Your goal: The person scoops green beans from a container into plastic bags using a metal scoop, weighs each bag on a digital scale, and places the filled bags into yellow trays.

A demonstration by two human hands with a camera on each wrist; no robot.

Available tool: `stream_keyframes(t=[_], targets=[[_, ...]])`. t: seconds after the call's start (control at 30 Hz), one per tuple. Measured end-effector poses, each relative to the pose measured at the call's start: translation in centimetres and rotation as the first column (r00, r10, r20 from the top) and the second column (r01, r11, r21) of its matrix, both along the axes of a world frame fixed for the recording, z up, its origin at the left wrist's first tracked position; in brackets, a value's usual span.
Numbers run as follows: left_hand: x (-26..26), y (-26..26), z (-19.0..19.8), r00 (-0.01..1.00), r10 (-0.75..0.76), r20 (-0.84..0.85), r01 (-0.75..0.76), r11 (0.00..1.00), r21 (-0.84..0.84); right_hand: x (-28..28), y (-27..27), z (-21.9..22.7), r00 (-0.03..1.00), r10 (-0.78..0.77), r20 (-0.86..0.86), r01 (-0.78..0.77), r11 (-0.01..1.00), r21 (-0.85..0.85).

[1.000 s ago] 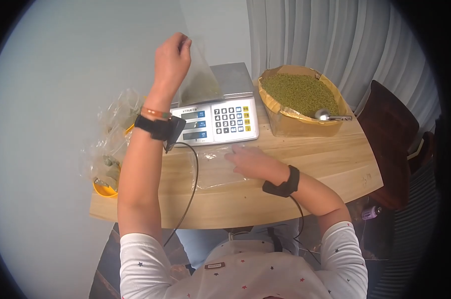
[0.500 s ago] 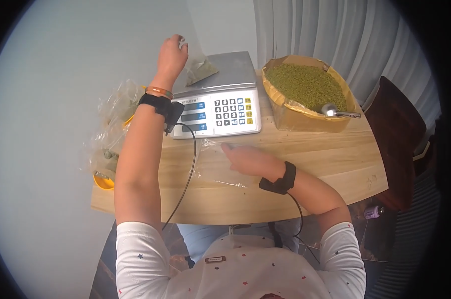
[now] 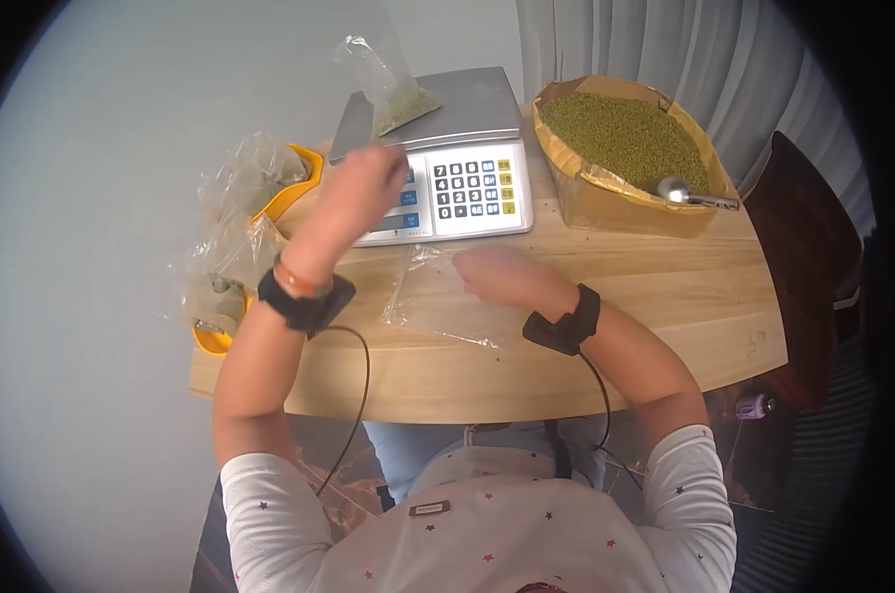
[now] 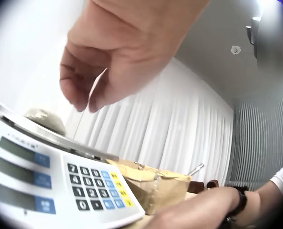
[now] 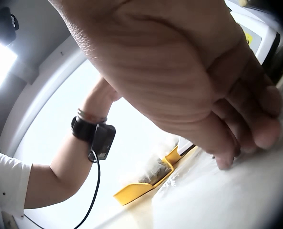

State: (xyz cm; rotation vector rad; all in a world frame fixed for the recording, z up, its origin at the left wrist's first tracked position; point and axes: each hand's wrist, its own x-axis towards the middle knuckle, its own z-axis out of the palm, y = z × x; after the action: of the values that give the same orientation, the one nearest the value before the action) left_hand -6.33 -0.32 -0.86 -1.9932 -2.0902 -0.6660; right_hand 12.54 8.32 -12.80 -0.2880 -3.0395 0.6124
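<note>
A clear plastic bag (image 3: pixel 386 84) with some green granules in its bottom stands on the metal platform (image 3: pixel 472 99) of a white digital scale (image 3: pixel 423 219). My left hand (image 3: pixel 364 193) hovers in front of it, over the scale's displays. Its fingers are loosely curved with nothing between them, as the left wrist view shows. Flat on the table lies another clear plastic bag (image 3: pixel 433 311). On its upper right part rests my right hand (image 3: pixel 502 275), with relaxed, bent fingers (image 5: pixel 265 136) touching the film.
Right of the scale stands a cardboard box (image 3: pixel 615 212) full of green granules, a metal scoop (image 3: pixel 675 190) on its near rim. At the table's left edge, filled plastic bags (image 3: pixel 255 173) sit by yellow holders (image 3: pixel 294 188). Cables trail from both wrists.
My left hand has let go of the bag with granules, leaving it standing on the scale, and has drawn back toward me. My right hand has stayed at the flat bag.
</note>
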Motion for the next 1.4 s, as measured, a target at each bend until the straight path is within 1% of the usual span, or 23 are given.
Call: stream_keyframes(t=[0.03,0.07,0.1,0.13,0.2,0.23,0.27,0.3,0.33,0.43,0.73,0.8,0.83,0.9,0.97,1.07,1.13,1.17,1.2,1.27,1.3,1.37,1.4], targets=[[0.7,-1.5,-0.6,0.998,0.042,-0.039,-0.049,0.982,-0.184,-0.1,-0.3,-0.2,1.000,0.003,0.004,-0.003,1.000,-0.007],[1.0,-2.5,-1.3,0.998,0.045,-0.037,-0.051,0.981,-0.189,-0.2,-0.6,-0.2,0.990,0.008,-0.140,-0.012,1.000,-0.028],[0.9,-3.4,-2.4,0.997,0.078,-0.026,-0.082,0.930,-0.359,-0.4,-1.0,-0.3,0.959,0.010,-0.282,-0.024,0.999,-0.048],[0.7,-4.1,-3.3,0.993,0.113,-0.021,-0.108,0.849,-0.517,-0.9,-1.3,-0.1,0.960,0.012,-0.281,-0.027,0.998,-0.050],[0.6,-4.8,-4.9,0.990,0.128,-0.057,-0.138,0.812,-0.567,-2.0,-1.8,0.4,0.995,0.026,-0.096,-0.031,0.998,-0.048],[0.3,-5.0,-5.7,0.986,0.137,-0.094,-0.166,0.773,-0.612,-2.5,-2.0,0.1,0.995,0.028,-0.098,-0.033,0.998,-0.047],[-0.1,-5.2,-6.6,0.986,0.138,-0.095,-0.168,0.774,-0.611,-3.0,-2.2,-0.7,0.981,-0.017,-0.191,0.011,0.999,-0.033],[-0.5,-5.3,-7.3,0.993,0.113,-0.019,-0.099,0.759,-0.644,-3.4,-2.4,-0.9,0.957,-0.060,-0.284,0.056,0.998,-0.023],[-0.8,-5.4,-7.9,0.994,0.089,0.058,-0.028,0.743,-0.669,-3.6,-2.6,-1.1,0.956,-0.059,-0.286,0.055,0.998,-0.020],[-1.1,-6.0,-9.5,0.984,0.126,0.124,-0.023,0.786,-0.618,-3.9,-2.8,-1.1,0.952,-0.124,-0.281,0.124,0.992,-0.019],[-1.1,-7.1,-11.5,0.981,0.013,0.193,0.089,0.856,-0.509,-3.3,-2.2,-0.9,0.966,0.058,-0.254,-0.033,0.994,0.100],[-0.7,-7.4,-11.4,0.979,-0.016,0.203,0.115,0.866,-0.486,-2.8,-2.4,-0.4,0.994,0.038,-0.104,-0.032,0.998,0.053],[-0.5,-7.6,-11.1,0.977,-0.042,0.208,0.137,0.873,-0.467,-2.5,-2.1,-0.2,0.994,0.034,-0.109,-0.028,0.998,0.059],[0.1,-8.1,-10.0,0.974,-0.044,0.221,0.151,0.855,-0.496,-1.5,-1.0,0.2,0.998,0.036,-0.057,-0.039,0.998,-0.054],[0.8,-8.5,-9.0,0.968,-0.045,0.246,0.172,0.833,-0.525,0.8,-0.3,4.1,0.985,-0.118,-0.124,0.103,0.987,-0.121],[1.3,-9.2,-8.4,0.946,-0.112,0.304,0.251,0.847,-0.469,4.3,4.2,7.9,0.899,-0.259,-0.353,0.246,0.966,-0.080],[1.8,-9.3,-8.1,0.905,-0.223,0.361,0.344,0.884,-0.317,6.5,7.6,10.6,0.846,-0.331,-0.417,0.341,0.939,-0.052],[2.1,-9.2,-7.7,0.905,-0.226,0.362,0.346,0.884,-0.315,7.6,9.7,11.2,0.827,-0.343,-0.445,0.369,0.929,-0.031],[2.4,-9.2,-7.3,0.898,-0.223,0.379,0.348,0.887,-0.304,8.4,11.2,11.5,0.805,-0.424,-0.415,0.475,0.880,0.022],[2.8,-9.0,-6.9,0.893,-0.213,0.396,0.342,0.894,-0.289,9.4,13.6,10.7,0.753,-0.517,-0.407,0.640,0.718,0.273],[2.9,-8.9,-6.7,0.895,-0.223,0.385,0.344,0.896,-0.281,9.2,12.9,11.0,0.758,-0.509,-0.409,0.634,0.722,0.277],[3.4,-8.5,-6.3,0.899,-0.223,0.377,0.336,0.903,-0.268,9.0,9.2,11.9,0.791,-0.410,-0.454,0.490,0.869,0.068],[3.8,-8.3,-5.9,0.904,-0.228,0.362,0.334,0.905,-0.265,8.5,7.7,12.1,0.852,-0.331,-0.406,0.358,0.934,-0.009]])
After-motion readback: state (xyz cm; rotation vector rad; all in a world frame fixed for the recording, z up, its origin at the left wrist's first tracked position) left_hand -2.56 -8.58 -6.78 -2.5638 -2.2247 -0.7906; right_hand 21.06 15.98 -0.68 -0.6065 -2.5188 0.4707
